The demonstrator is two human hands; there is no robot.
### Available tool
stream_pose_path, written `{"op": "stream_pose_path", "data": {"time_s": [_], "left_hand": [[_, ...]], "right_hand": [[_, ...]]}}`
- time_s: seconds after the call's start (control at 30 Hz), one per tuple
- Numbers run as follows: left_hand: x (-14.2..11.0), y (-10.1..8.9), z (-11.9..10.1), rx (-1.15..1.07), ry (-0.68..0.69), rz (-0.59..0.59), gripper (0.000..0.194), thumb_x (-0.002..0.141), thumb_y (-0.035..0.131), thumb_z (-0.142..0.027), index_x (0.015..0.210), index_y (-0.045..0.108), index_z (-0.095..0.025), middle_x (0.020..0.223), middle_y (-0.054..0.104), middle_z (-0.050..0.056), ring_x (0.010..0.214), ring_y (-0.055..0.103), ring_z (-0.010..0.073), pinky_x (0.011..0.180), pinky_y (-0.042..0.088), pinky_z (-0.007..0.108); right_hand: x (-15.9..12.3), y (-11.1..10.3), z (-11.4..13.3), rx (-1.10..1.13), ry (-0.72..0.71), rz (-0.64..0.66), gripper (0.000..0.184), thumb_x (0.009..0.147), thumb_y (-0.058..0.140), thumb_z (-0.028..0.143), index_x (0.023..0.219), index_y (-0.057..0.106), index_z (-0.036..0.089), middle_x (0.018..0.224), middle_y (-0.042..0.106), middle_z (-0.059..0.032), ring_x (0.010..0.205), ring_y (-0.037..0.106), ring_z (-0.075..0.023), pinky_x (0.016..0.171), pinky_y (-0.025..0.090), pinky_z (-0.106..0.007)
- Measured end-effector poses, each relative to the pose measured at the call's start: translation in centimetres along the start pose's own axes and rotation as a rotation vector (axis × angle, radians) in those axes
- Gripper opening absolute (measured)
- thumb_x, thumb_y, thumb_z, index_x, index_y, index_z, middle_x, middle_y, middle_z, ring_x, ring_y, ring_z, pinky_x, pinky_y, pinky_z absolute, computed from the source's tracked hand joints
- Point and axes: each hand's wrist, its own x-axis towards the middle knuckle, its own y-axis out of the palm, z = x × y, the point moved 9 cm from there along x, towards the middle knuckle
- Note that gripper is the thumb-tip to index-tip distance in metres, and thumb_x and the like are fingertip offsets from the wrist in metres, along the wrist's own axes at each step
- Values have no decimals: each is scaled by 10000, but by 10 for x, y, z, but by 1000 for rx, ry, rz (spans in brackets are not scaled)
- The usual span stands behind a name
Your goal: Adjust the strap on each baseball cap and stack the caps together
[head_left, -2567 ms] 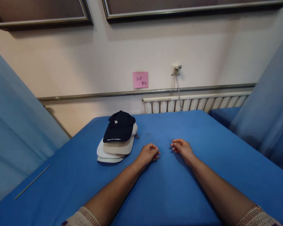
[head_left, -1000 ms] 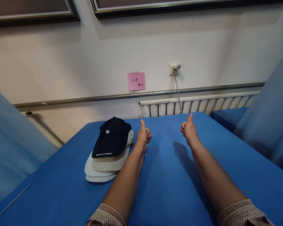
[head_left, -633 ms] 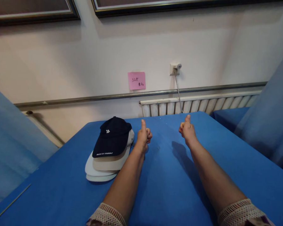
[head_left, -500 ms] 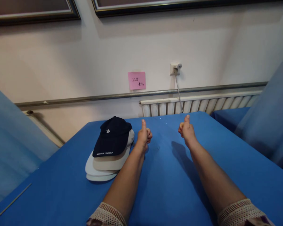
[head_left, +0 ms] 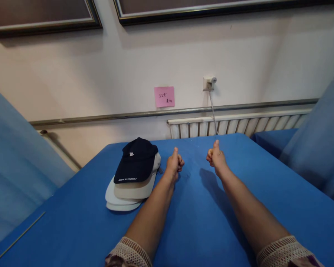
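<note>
My left hand (head_left: 175, 163) is held over the blue-covered table (head_left: 189, 218), its fingers curled in a fist and its thumb pointing up, with nothing in it. Across a gap to the right, my right hand (head_left: 216, 156) makes the same empty fist with a raised thumb. Just left of my left hand is a stack of baseball caps. A dark navy cap (head_left: 137, 161) with white lettering on its front and brim lies on top. Beneath it show a beige cap (head_left: 133, 190) and pale caps (head_left: 115, 198), mostly covered, only their brims plain.
A pink note (head_left: 164, 96) with handwriting is stuck on the wall, beside a socket with a plugged-in cord (head_left: 209, 84). Below run a metal rail (head_left: 114, 116) and a radiator (head_left: 231, 126). Blue curtains (head_left: 13, 170) hang at both sides. A thin rod (head_left: 18, 238) lies at the table's left edge.
My two hands have moved slightly closer together, both fists still with thumbs up. The view has shifted a little, so the caps and wall appear farther right.
</note>
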Motion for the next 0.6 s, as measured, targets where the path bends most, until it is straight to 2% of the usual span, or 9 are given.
{"op": "stream_pose_path", "data": {"time_s": [0.1, 0.23, 0.4, 0.5, 0.6], "left_hand": [[-12, -2, 15, 15, -8, -19, 324, 821, 527, -394, 585, 469, -179, 517, 501, -20, 358, 310, 49, 395, 201, 201], [-42, -18, 33, 24, -16, -49, 108, 715, 622, -253, 697, 573, -159, 623, 593, 2, 393, 428, 61, 397, 263, 200], [-83, -70, 32, -46, 22, -181, 258, 711, 638, -215, 958, 572, -175, 848, 659, 18, 481, 529, 55, 448, 348, 183], [-106, -107, 24, -186, 83, -341, 289, 722, 680, -244, 980, 567, -179, 973, 669, 38, 575, 605, 67, 502, 408, 185], [-122, -126, 18, -297, 131, -439, 209, 737, 697, -253, 880, 574, -162, 1053, 677, 70, 690, 669, 108, 542, 449, 196]], "right_hand": [[-14, 13, -7, -42, -2, 80, 695, 863, 157, 749, 483, 428, 234, 427, 488, -15, 348, 364, -114, 406, 266, -274], [-52, 27, -32, -144, -16, 244, 592, 884, 313, 653, 557, 526, 207, 512, 554, -19, 387, 416, -115, 434, 314, -265], [-109, 31, -82, -208, 48, 416, 453, 901, 375, 539, 639, 542, 210, 575, 588, -17, 426, 473, -115, 472, 363, -254], [-118, 29, -89, -266, -49, 424, 388, 887, 436, 507, 654, 532, 212, 589, 582, -1, 462, 492, -113, 509, 380, -248], [-115, 28, -86, -294, -118, 451, 364, 870, 470, 498, 660, 532, 207, 569, 553, 16, 478, 490, -110, 519, 381, -241]]}}
